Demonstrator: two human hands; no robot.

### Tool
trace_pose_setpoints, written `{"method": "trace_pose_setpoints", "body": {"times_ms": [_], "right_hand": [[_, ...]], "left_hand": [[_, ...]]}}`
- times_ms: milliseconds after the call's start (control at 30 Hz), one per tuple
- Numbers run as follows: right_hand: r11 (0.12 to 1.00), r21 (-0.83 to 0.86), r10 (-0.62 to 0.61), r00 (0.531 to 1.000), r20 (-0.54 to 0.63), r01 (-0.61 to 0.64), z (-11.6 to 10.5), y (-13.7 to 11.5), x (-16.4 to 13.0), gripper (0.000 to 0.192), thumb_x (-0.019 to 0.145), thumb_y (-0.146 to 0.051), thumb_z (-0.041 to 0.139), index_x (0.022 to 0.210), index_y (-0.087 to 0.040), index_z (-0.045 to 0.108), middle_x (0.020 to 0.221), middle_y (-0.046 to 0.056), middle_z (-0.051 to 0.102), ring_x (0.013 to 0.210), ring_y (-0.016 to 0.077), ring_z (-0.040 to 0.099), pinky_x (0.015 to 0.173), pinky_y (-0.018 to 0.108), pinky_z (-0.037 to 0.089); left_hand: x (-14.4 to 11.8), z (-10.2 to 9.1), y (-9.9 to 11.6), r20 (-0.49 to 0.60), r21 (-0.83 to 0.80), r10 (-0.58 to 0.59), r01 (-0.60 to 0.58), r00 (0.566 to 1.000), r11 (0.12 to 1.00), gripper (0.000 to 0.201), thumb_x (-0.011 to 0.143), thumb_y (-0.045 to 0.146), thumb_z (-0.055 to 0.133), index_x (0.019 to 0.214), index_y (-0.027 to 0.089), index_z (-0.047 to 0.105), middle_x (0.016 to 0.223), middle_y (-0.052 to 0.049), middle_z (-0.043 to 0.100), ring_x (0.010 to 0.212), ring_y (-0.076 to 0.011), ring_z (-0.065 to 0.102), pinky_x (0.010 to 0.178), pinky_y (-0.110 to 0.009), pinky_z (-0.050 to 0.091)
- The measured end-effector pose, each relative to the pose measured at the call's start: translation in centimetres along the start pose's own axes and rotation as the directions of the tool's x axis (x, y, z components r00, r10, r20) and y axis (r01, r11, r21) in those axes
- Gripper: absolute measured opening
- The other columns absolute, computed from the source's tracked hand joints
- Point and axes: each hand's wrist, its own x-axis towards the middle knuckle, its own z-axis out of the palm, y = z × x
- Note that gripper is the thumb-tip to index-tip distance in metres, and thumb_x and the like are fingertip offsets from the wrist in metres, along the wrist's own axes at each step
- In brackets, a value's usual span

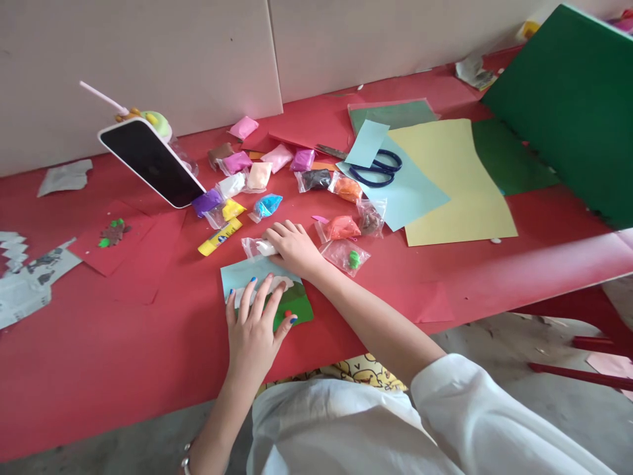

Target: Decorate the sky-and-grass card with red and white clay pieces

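My left hand lies spread, palm down, over a small picture card with a light blue top and green lower part. White cloud-like shapes and a small red dot of what looks like clay are on the card, partly hidden by my fingers. Just beyond the card's top edge, my right hand is closed over a clear bag of white clay; its thumb is mostly hidden. Close to it sit a bag of red clay, a bag with a green lump and a yellow glue stick.
Several clay packets, such as a blue one, lie beyond my hands. A phone leans at the left. Scissors rest on blue paper, beside yellow paper. A green board stands at the right of the red table.
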Motion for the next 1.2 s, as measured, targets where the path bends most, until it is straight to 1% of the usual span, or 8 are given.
{"method": "trace_pose_setpoints", "body": {"times_ms": [267,400,533,667,867,1000,1100,1200], "right_hand": [[1.000,0.009,0.013,1.000,0.014,-0.013,-0.2,-0.2,0.0,0.027,0.087,-0.020,0.054,0.114,-0.017,0.057,0.116,0.010,0.061,0.106,0.0274,0.051,0.084,0.038,0.041],[1.000,0.010,0.016,1.000,0.013,-0.016,-0.2,-0.2,0.0,0.027,0.086,-0.019,0.055,0.113,-0.017,0.057,0.116,0.010,0.062,0.106,0.0275,0.051,0.085,0.038,0.040],[1.000,0.013,0.020,1.000,0.020,-0.021,-0.3,-0.3,-0.1,0.026,0.087,-0.019,0.056,0.113,-0.017,0.058,0.116,0.011,0.062,0.107,0.0276,0.051,0.086,0.038,0.040],[1.000,0.018,0.018,0.999,0.028,-0.019,-0.4,-0.3,0.0,0.027,0.086,-0.019,0.056,0.113,-0.017,0.057,0.116,0.011,0.061,0.108,0.0270,0.051,0.087,0.038,0.040],[1.000,0.001,0.011,1.000,-0.004,-0.011,0.1,-0.3,-0.2,0.025,0.087,-0.022,0.058,0.112,-0.017,0.058,0.114,0.011,0.062,0.105,0.0270,0.052,0.084,0.038,0.041],[0.999,-0.041,-0.003,1.000,0.023,0.004,-0.6,-0.8,-0.1,0.024,0.087,-0.023,0.059,0.110,-0.017,0.059,0.112,0.011,0.064,0.102,0.0266,0.053,0.083,0.038,0.043],[0.995,-0.083,-0.054,0.998,0.017,0.055,-1.6,-1.7,1.5,0.028,0.086,-0.025,0.061,0.113,-0.018,0.058,0.125,0.011,0.060,0.106,0.0273,0.051,0.084,0.039,0.045],[0.974,-0.129,-0.188,0.982,-0.019,0.184,-2.2,-3.1,5.1,0.036,0.087,-0.031,0.061,0.121,-0.020,0.056,0.147,0.006,0.046,0.116,0.0296,0.046,0.089,0.042,0.045]], "left_hand": [[-0.1,-0.4,-0.5,-0.016,0.029,0.043,-0.043,0.999,0.999,0.048,0.096,0.049,0.039,0.134,0.025,0.056,0.142,-0.008,0.053,0.123,-0.0331,0.049,0.110,-0.053,0.025],[0.1,-0.3,-0.2,0.011,0.053,0.042,-0.042,0.999,0.998,0.048,0.095,0.049,0.043,0.137,0.027,0.053,0.143,-0.006,0.052,0.124,-0.0340,0.049,0.109,-0.055,0.025],[0.3,-0.1,-0.1,0.014,0.036,0.035,-0.035,0.999,0.999,0.051,0.095,0.051,0.041,0.138,0.025,0.052,0.145,-0.005,0.049,0.125,-0.0342,0.048,0.110,-0.055,0.024],[0.2,0.2,-0.4,-0.010,0.009,0.019,-0.019,1.000,1.000,0.057,0.095,0.053,0.039,0.138,0.019,0.052,0.143,-0.008,0.051,0.123,-0.0347,0.049,0.109,-0.054,0.026],[0.6,-0.1,-0.2,-0.026,0.071,0.039,-0.037,0.999,0.997,0.053,0.095,0.051,0.041,0.133,0.018,0.056,0.140,-0.008,0.055,0.124,-0.0348,0.050,0.110,-0.054,0.024],[0.5,-0.2,-0.1,-0.035,0.048,0.049,-0.047,0.998,0.998,0.056,0.095,0.054,0.037,0.133,0.018,0.057,0.139,-0.007,0.056,0.121,-0.0326,0.053,0.112,-0.052,0.022],[0.3,0.2,-0.1,-0.056,0.003,0.041,-0.041,0.998,0.999,0.058,0.096,0.055,0.033,0.132,0.018,0.058,0.136,-0.004,0.059,0.119,-0.0292,0.055,0.114,-0.047,0.022],[0.0,0.7,-0.2,-0.070,0.001,0.039,-0.039,0.997,0.999,0.057,0.096,0.055,0.034,0.132,0.017,0.057,0.135,-0.004,0.059,0.122,-0.0274,0.053,0.116,-0.045,0.021]]}}
